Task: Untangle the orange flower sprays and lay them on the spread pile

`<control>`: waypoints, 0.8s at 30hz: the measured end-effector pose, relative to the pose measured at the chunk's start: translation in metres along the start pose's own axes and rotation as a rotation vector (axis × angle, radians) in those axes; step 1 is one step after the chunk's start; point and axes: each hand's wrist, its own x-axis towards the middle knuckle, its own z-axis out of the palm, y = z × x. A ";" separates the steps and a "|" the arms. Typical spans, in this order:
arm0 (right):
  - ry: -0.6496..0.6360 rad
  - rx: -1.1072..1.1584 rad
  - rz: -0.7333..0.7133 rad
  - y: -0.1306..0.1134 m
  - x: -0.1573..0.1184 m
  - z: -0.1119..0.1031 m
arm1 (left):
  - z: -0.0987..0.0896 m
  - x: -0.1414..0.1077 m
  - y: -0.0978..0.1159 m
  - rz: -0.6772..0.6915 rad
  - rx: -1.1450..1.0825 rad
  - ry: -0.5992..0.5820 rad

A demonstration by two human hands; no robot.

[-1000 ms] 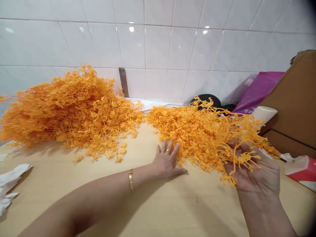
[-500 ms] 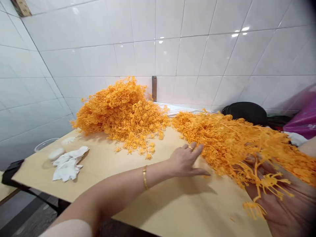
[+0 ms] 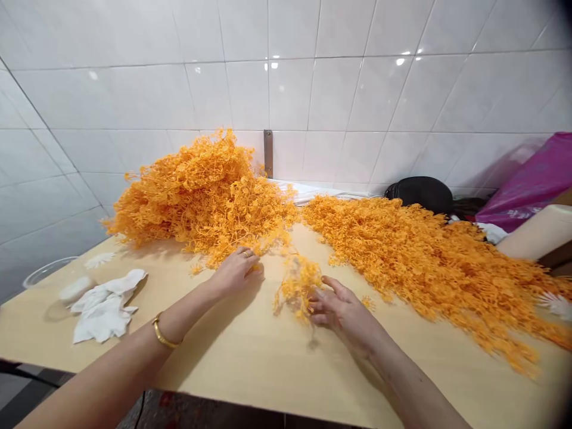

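My left hand (image 3: 236, 271), with a gold bracelet and a ring, reaches to the front edge of a tall heap of orange plastic flower sprigs (image 3: 192, 196). Its fingers are bent and closed around sprigs there; the fingertips are partly hidden. To its right, my right hand (image 3: 339, 307) holds a small orange plastic sprig (image 3: 298, 283) at its fingertips, just over the table. That sprig is blurred by motion. A second, flatter spread of orange sprigs (image 3: 415, 256) lies along the right side, beyond my right hand.
On the pale table (image 3: 250, 369), a crumpled white cloth (image 3: 105, 310), a white rounded object (image 3: 75, 289) and a clear plastic lid (image 3: 49, 271) lie at left. At back right are a black case (image 3: 420, 193) and a purple bag (image 3: 527, 185). White tiles stand behind.
My right hand has come from the right-hand spread toward the middle, with a small sprig at its fingers. My left hand has moved left from that spread to the tall heap.
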 end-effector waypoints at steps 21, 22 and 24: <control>-0.120 -0.996 -0.605 -0.007 0.064 0.008 | 0.056 0.056 0.034 -0.679 -1.354 -0.027; -0.124 -0.927 -0.595 -0.011 0.065 0.005 | 0.055 0.054 0.032 -0.633 -1.372 -0.057; -0.096 -0.753 -0.534 -0.020 0.069 -0.001 | 0.055 0.051 0.030 -0.553 -1.399 -0.122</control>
